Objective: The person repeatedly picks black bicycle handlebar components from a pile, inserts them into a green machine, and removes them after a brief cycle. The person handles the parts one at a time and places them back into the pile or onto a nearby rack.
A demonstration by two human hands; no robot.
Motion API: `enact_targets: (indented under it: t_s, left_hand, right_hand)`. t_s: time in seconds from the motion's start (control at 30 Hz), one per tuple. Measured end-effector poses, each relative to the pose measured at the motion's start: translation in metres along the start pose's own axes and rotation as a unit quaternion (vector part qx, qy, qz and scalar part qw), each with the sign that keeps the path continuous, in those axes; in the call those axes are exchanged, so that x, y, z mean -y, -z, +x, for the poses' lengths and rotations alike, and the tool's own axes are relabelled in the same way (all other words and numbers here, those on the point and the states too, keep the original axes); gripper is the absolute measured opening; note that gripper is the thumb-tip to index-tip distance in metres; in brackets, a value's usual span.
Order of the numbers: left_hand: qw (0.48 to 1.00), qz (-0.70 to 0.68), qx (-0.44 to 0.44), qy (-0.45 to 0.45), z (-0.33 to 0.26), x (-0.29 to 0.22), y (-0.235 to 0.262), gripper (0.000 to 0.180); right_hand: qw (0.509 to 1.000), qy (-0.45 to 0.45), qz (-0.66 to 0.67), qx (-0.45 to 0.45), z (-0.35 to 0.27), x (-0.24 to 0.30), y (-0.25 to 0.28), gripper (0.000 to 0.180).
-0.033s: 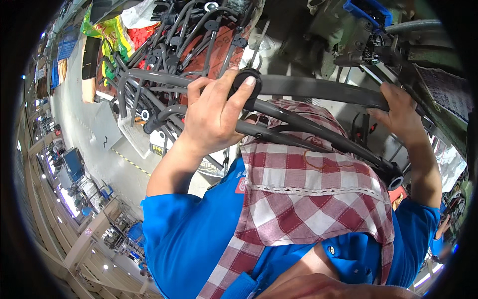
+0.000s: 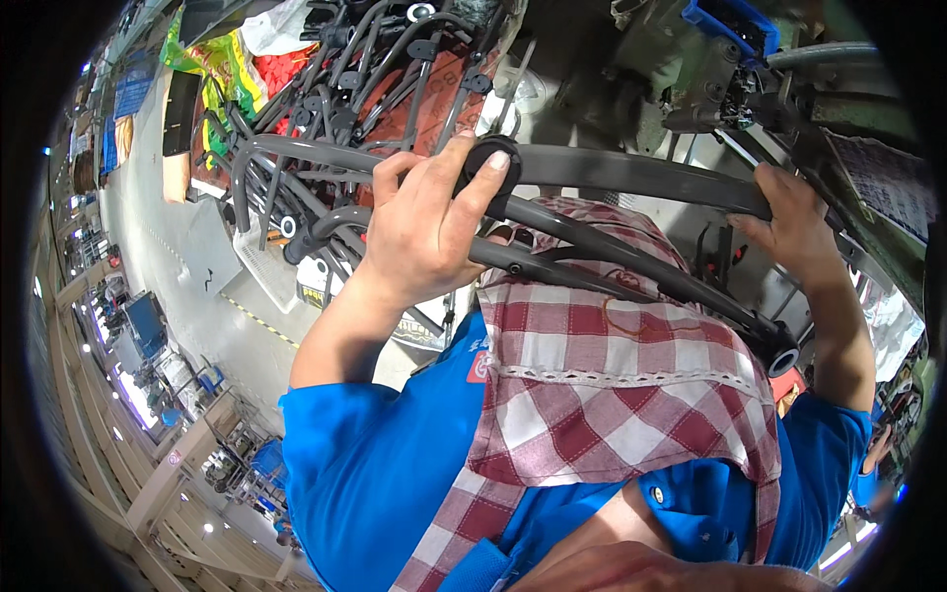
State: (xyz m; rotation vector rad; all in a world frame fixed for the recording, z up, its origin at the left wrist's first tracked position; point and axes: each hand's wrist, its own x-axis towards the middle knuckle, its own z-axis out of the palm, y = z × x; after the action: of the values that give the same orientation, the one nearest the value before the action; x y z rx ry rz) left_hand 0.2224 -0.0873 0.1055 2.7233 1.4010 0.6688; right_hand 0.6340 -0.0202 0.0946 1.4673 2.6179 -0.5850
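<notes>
A dark grey tubular metal frame [image 2: 602, 247] lies across in front of my apron, its bars joined at a round black disc-shaped hub [image 2: 493, 168]. My left hand [image 2: 424, 222] is closed round the frame at this hub, the thumb and fingers pressed to the disc. My right hand [image 2: 787, 219] is closed on the far right end of the flat upper bar [image 2: 641, 178], thumb below it. A lower tube slants down to the right and ends in an open ring [image 2: 784, 361] near my right forearm. The fingertips behind the bars are hidden.
Many similar tubular frames [image 2: 335, 89] are heaped at the far left beside a green and yellow bag [image 2: 227, 69]. Dark machinery [image 2: 710, 94] with a blue bin [image 2: 735, 25] stands at the far right. A yellow-striped floor line [image 2: 258, 321] runs at the left.
</notes>
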Motion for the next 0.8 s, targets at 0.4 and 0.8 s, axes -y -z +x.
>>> enact_targets:
  t_s: [0.4, 0.8]
  left_hand:
    - [0.994, -0.065, 0.031, -0.084, 0.055, 0.005, -0.054, 0.061]
    - [0.957, -0.117, 0.005, -0.266, 0.181, -0.024, -0.133, 0.065]
  right_hand:
    - [0.994, -0.106, 0.027, 0.004, -0.053, -0.01, -0.033, 0.053]
    - [0.961, -0.219, 0.082, -0.149, -0.137, -0.04, -0.041, 0.039]
